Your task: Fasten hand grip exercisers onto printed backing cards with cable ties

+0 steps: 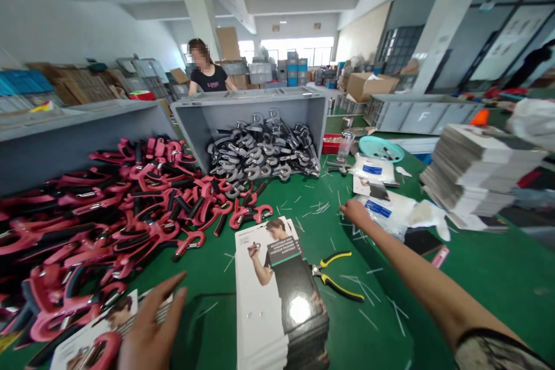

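Note:
My left hand [150, 329] is at the lower left with its fingers apart, above a printed card [73, 342] that carries a pink hand grip strengthener [104, 351]. Whether the palm touches the card is hidden. Stretched out across the green table, my right hand [356, 214] has its fingers drawn together among thin white plastic strips [319, 208]; what they hold, if anything, is too small to make out. Between my hands lies a stack of printed cards [260, 312]. Beside the stack are yellow-and-black handled pliers [340, 289] with spread handles.
Pink hand grips [151, 202] spill from a grey crate [87, 118] at left. Another tipped crate [249, 101] holds grey hand grips [264, 147]. Plastic packets [373, 169], a turquoise plate [381, 149] and stacked cards [472, 173] stand right. A person [210, 75] is behind the crates.

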Motion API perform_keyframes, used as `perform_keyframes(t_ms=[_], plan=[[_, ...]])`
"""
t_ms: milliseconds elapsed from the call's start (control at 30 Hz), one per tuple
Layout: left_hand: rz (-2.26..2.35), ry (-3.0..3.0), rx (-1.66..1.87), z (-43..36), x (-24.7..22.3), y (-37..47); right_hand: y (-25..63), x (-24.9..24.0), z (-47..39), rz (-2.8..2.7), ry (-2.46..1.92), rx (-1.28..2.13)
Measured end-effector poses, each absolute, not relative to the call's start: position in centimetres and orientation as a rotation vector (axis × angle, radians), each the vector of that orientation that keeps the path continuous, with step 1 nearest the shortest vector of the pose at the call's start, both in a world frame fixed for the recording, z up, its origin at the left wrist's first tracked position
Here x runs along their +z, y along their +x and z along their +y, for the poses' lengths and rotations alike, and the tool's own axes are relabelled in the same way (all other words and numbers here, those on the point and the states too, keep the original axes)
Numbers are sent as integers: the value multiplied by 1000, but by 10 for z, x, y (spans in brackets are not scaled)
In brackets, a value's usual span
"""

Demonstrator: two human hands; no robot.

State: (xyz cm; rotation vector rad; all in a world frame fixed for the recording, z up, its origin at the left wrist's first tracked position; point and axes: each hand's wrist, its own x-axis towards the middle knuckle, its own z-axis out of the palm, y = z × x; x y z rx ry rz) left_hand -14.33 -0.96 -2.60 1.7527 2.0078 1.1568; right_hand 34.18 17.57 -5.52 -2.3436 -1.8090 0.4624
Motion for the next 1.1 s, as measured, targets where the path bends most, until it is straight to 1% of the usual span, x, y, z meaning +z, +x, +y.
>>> perform_keyframes(t_ms=[100,200,333,400,467,533,567,633,733,800,933,1000,1100], plan=[[1748,1820,1105,24,-37,-95,338,-48,194,-1725,-2423,540],[1637,1869,1129,41,-37,-69,334,-35,198,-1706,-2372,616],[1675,1984,1242,40,-21,-68,325,-6,181,-1749,-2123,726],[1582,2128,1282,37,-4,-62,310,11,158,-1815,-1918,833],[1368,2338,1265,36,15,-46,286,29,126,-1840,-1606,1076],[1196,2546,1232,38,32,-25,261,46,93,-1646,-1110,1557],[1147,2620,1218,40,38,-16,250,54,78,-1538,-945,1734],[1079,2679,1237,43,45,-3,233,67,57,-1347,-744,1944],[1071,2570,1303,40,46,1,218,74,46,-1239,-671,1921],[1133,2473,1295,32,44,0,210,69,45,-1308,-714,1798],[1248,2377,1159,17,38,-1,191,49,45,-1573,-857,1513],[1350,2266,1150,13,28,-4,185,40,45,-1598,-896,1424],[1629,1991,1208,12,-2,-20,186,29,49,-1438,-920,1347]])
